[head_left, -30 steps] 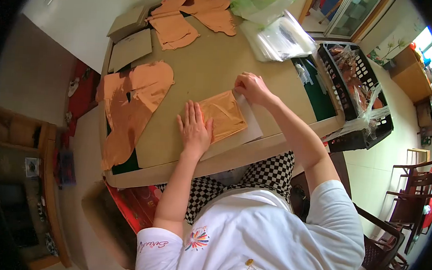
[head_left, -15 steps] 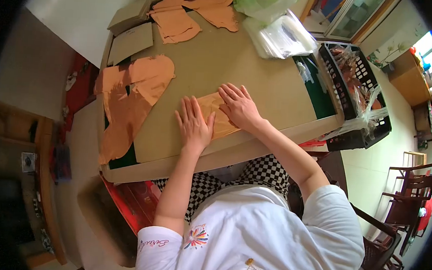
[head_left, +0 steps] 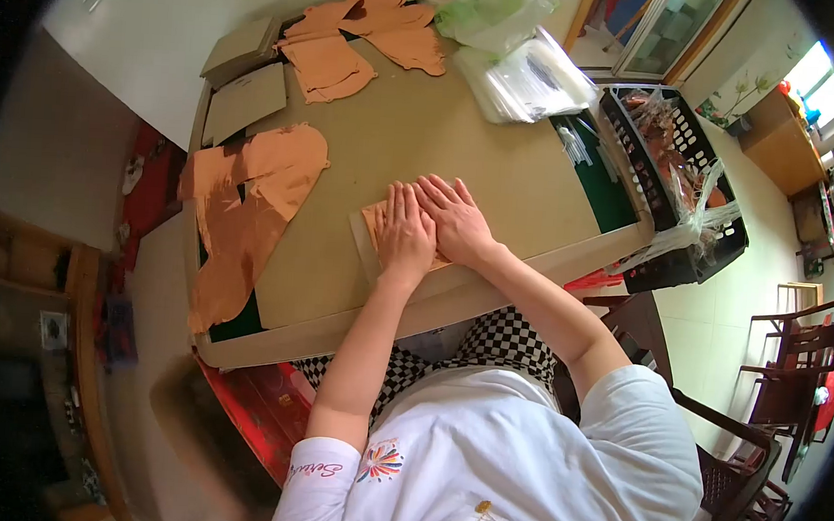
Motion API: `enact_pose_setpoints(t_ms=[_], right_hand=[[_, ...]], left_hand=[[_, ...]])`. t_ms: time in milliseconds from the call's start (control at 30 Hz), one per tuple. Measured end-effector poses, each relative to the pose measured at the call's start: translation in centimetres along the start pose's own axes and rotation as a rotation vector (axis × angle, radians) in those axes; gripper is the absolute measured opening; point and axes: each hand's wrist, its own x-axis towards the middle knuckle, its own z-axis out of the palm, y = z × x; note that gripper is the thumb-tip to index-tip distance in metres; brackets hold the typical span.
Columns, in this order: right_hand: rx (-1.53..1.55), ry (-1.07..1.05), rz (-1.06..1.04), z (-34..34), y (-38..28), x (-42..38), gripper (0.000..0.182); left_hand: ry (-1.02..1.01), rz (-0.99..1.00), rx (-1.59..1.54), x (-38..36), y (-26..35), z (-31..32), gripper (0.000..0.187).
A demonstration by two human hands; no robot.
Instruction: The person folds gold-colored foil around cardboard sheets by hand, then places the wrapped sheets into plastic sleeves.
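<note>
My left hand [head_left: 407, 236] lies flat, fingers stretched out, on a folded orange piece in a clear plastic sleeve [head_left: 373, 222]. Close against it, my right hand [head_left: 457, 223] also rests palm down with its fingers extended. Together they cover most of the orange piece. A pale strip of the sleeve shows along its left side. To the left, a larger flat orange cutout [head_left: 252, 217] is spread on the cardboard-covered table [head_left: 386, 139].
More orange cutouts [head_left: 338, 60] lie at the back beside stacked cardboard pieces [head_left: 247, 102]. A pile of clear plastic sleeves [head_left: 533, 81] and a green plastic bag [head_left: 497, 17] are at the back right. A black crate [head_left: 676, 162] stands off the table's right side.
My left hand has slid right, up against my right hand. The sleeve's pale left strip now shows. The whole view has shifted slightly.
</note>
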Motion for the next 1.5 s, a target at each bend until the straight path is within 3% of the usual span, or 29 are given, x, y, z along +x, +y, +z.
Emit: enact_pose_setpoints(t_ms=[367, 467, 600, 700, 800, 900, 967, 1067, 1133, 1167, 1200, 1300, 1367, 1433, 1500], right_hand=[[0.034, 0.001, 0.029, -0.1, -0.2, 0.0, 0.054], [0.094, 0.111, -0.067, -0.1, 1.4, 0.4, 0.046], [0.171, 0.243, 0.137, -2.3, 5.0, 0.8, 0.021], [0.225, 0.037, 0.188, -3.9, 6.1, 1.4, 0.02], [0.462, -0.043, 0.303, -4.0, 6.1, 2.5, 0.019], [0.457, -0.058, 0.297, -3.9, 7.0, 2.9, 0.016], [0.384, -0.149, 0.304, -4.7, 9.2, 2.7, 0.014], [-0.014, -0.244, 0.333, -8.6, 14.0, 1.0, 0.019], [-0.151, -0.067, 0.535, -13.4, 13.9, 0.2, 0.016], [-0.219, 0.075, 0.51, -14.4, 15.7, 0.0, 0.014], [-0.24, 0.143, 0.568, -17.5, 13.0, 0.2, 0.012], [-0.224, 0.528, 0.39, -18.8, 12.5, 1.1, 0.012], [-0.207, 0.531, 0.434, -16.3, 13.0, 2.3, 0.014], [-0.059, 0.337, 0.544, -13.3, 12.2, 3.0, 0.016], [0.16, 0.375, 0.351, -7.8, 13.0, 3.3, 0.01]], left_hand=[[-0.1, -0.03, 0.24, -2.1, -2.5, -2.7, 0.067], [-0.075, -0.013, 0.243, -2.2, -2.6, -2.7, 0.067], [-0.069, -0.005, 0.229, -2.2, -2.7, -2.9, 0.067], [-0.065, 0.005, 0.221, -2.2, -2.8, -2.7, 0.066], [-0.059, 0.014, 0.224, -2.1, -3.0, -2.7, 0.066], [-0.083, -0.001, 0.223, -2.1, -2.8, -3.0, 0.066], [-0.119, -0.032, 0.204, -2.1, -2.6, -3.2, 0.067], [-0.107, -0.03, 0.205, -2.1, -2.7, -3.0, 0.067], [-0.108, -0.036, 0.204, -2.2, -2.7, -3.1, 0.067], [-0.109, -0.033, 0.205, -2.2, -2.6, -3.1, 0.067], [-0.109, -0.033, 0.203, -2.2, -2.7, -3.1, 0.067], [-0.089, -0.016, 0.206, -2.1, -2.8, -2.9, 0.067], [-0.06, 0.0, 0.217, -2.1, -3.0, -2.8, 0.067], [-0.071, -0.004, 0.2, -2.2, -2.9, -3.0, 0.067], [-0.076, -0.001, 0.192, -2.3, -2.7, -3.3, 0.067]])
